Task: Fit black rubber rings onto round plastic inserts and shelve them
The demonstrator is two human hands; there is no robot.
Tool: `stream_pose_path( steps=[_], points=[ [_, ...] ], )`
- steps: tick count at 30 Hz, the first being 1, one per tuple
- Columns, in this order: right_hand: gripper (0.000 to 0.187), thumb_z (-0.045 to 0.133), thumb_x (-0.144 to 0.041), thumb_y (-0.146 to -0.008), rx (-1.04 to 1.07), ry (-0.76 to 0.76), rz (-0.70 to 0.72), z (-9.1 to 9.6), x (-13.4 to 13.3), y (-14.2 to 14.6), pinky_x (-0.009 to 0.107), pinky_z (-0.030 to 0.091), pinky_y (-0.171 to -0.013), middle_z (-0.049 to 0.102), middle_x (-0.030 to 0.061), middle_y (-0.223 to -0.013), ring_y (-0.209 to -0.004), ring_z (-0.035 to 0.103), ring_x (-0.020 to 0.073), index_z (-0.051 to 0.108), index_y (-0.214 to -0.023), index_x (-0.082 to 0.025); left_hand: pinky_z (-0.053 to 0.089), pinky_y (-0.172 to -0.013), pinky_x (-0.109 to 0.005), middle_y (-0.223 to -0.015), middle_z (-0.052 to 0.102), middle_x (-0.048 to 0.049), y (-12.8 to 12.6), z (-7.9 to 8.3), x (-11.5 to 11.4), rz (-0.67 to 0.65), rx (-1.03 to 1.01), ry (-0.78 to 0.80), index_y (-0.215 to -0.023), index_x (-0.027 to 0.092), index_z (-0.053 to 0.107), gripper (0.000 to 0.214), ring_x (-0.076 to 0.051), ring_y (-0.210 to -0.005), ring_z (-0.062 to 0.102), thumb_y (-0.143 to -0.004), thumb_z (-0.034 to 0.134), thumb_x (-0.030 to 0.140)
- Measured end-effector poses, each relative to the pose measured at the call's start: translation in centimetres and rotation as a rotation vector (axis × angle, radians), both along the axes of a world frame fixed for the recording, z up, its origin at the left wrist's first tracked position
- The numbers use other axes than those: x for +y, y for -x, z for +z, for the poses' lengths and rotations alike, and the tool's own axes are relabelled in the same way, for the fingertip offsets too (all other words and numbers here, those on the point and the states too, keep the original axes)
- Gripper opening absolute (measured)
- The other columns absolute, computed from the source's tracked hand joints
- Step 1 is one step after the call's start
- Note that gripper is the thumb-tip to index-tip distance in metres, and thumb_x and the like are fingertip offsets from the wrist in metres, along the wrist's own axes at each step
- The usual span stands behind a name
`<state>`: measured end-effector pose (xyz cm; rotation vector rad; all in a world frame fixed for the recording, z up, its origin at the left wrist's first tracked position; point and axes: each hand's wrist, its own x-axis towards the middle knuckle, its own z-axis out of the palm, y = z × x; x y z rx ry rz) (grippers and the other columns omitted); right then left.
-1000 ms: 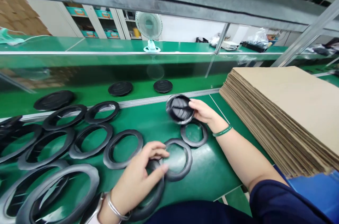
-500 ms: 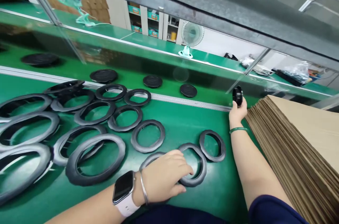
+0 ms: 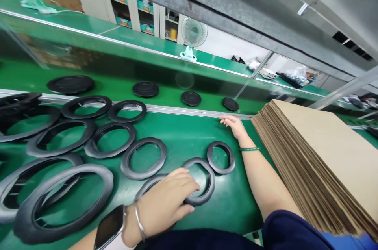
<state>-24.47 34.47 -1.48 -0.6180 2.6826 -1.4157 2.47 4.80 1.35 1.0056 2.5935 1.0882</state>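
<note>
My left hand [image 3: 167,202] lies with curled fingers on a black ring [image 3: 147,187] at the near edge of the green bench and touches the ring [image 3: 199,181] beside it. My right hand [image 3: 234,125] is stretched out flat and empty by the metal rail [image 3: 177,111], fingers apart. Just past it, a small black disc [image 3: 230,104] rests on the green conveyor belt. A smaller black ring [image 3: 221,157] lies under my right forearm's left side. Several more black rings [image 3: 110,139], growing larger leftward, cover the bench.
More black discs [image 3: 191,98] sit spaced along the conveyor belt [image 3: 118,80]. A tall stack of flat cardboard sheets [image 3: 319,155] fills the right side. A small fan [image 3: 191,37] stands on the far green bench, under an overhead shelf.
My right hand has let go of the black disc, which now lies on the conveyor, and has drawn back to the rail. My left hand stays on the rings.
</note>
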Motion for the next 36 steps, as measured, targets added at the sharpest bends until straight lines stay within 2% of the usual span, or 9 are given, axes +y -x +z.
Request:
stream_pose_path(
  steps=[2,5,10,14,17,20,24,29,36],
  points=[
    [0.055,0.067,-0.06,-0.082,-0.094,0.013,0.167,0.5,-0.6,-2.8,0.034,0.051,-0.078,0.068,0.0099,-0.091,-0.084,0.062,0.0233,0.072,-0.108,-0.012,0.028,-0.122,-0.048,-0.119,0.066,-0.0045,0.1,-0.1,0.0,0.0,0.007,-0.005,-0.122,0.023,0.058,0.045,-0.023,-0.115,0.06,-0.082,0.077,0.017],
    [0.05,0.091,-0.047,-0.062,-0.174,0.015,0.313,1.5,-1.4,-6.1,0.029,0.048,-0.067,0.067,0.0056,-0.083,-0.072,0.059,0.02,0.077,-0.097,-0.016,0.027,-0.122,-0.048,-0.118,0.067,-0.0044,0.2,0.0,0.0,-0.005,0.006,0.012,-0.121,0.023,0.059,0.043,-0.023,-0.114,0.061,-0.083,0.076,0.018],
    [0.026,0.087,-0.033,-0.07,-0.091,0.229,0.19,3.0,-3.0,-9.0,0.029,0.048,-0.073,0.065,0.0042,-0.084,-0.078,0.059,0.0197,0.07,-0.083,-0.018,0.041,-0.112,-0.047,-0.12,0.067,-0.0046,0.4,0.7,-0.1,0.075,-0.061,-0.027,-0.122,0.025,0.061,0.038,-0.027,-0.119,0.057,-0.086,0.073,0.025],
    [0.036,0.074,-0.05,-0.081,-0.036,0.544,0.095,3.7,-6.2,-11.7,0.03,0.053,-0.071,0.063,0.0025,-0.092,-0.078,0.061,0.0187,0.054,-0.095,-0.023,0.045,-0.107,-0.042,-0.128,0.064,-0.0053,0.6,0.8,0.0,0.278,-0.237,-0.323,-0.126,0.028,0.058,0.036,-0.026,-0.12,0.059,-0.092,0.063,0.034],
    [0.035,0.077,-0.044,-0.083,-0.124,0.796,0.225,3.9,-9.4,-14.6,0.034,0.056,-0.078,0.064,0.0017,-0.094,-0.083,0.065,0.0199,0.05,-0.093,-0.023,0.046,-0.106,-0.042,-0.127,0.064,-0.0122,1.0,0.7,0.1,0.342,-0.524,-0.633,-0.132,0.021,0.049,0.047,-0.026,-0.119,0.06,-0.092,0.061,0.044],
    [0.022,0.078,-0.024,-0.086,-0.255,0.974,0.412,3.8,-11.5,-16.9,0.037,0.056,-0.085,0.066,0.0037,-0.101,-0.096,0.067,0.0233,0.057,-0.091,-0.022,0.048,-0.101,-0.041,-0.126,0.064,-0.0157,1.4,0.7,0.3,0.28,-0.756,-0.832,-0.133,0.018,0.043,0.059,-0.026,-0.113,0.063,-0.088,0.067,0.049],
    [0.014,0.076,-0.022,-0.09,-0.25,0.922,0.436,3.3,-11.7,-17.6,0.039,0.057,-0.085,0.068,0.0056,-0.103,-0.098,0.067,0.0254,0.064,-0.097,-0.022,0.054,-0.087,-0.035,-0.113,0.069,-0.0128,1.5,1.0,0.3,0.218,-0.901,-0.922,-0.123,0.017,0.048,0.057,-0.023,-0.098,0.067,-0.083,0.076,0.045],
    [0.033,0.079,-0.03,-0.088,-0.168,0.624,0.372,3.1,-10.5,-16.5,0.035,0.056,-0.09,0.068,0.0083,-0.114,-0.101,0.066,0.0237,0.067,-0.117,-0.021,0.056,-0.075,-0.028,-0.103,0.068,-0.0079,1.4,1.0,0.3,0.245,-0.971,-0.954,-0.106,0.016,0.054,0.045,-0.016,-0.084,0.066,-0.078,0.082,0.037],
    [0.03,0.075,-0.04,-0.089,0.125,0.301,0.27,1.6,-9.8,-14.9,0.039,0.049,-0.101,0.068,0.0066,-0.11,-0.106,0.063,0.0253,0.07,-0.111,-0.02,0.057,-0.08,-0.03,-0.099,0.068,-0.0046,1.5,0.3,0.2,0.351,-0.892,-0.982,-0.102,0.017,0.054,0.048,-0.016,-0.085,0.065,-0.07,0.088,0.028]
  ],
)
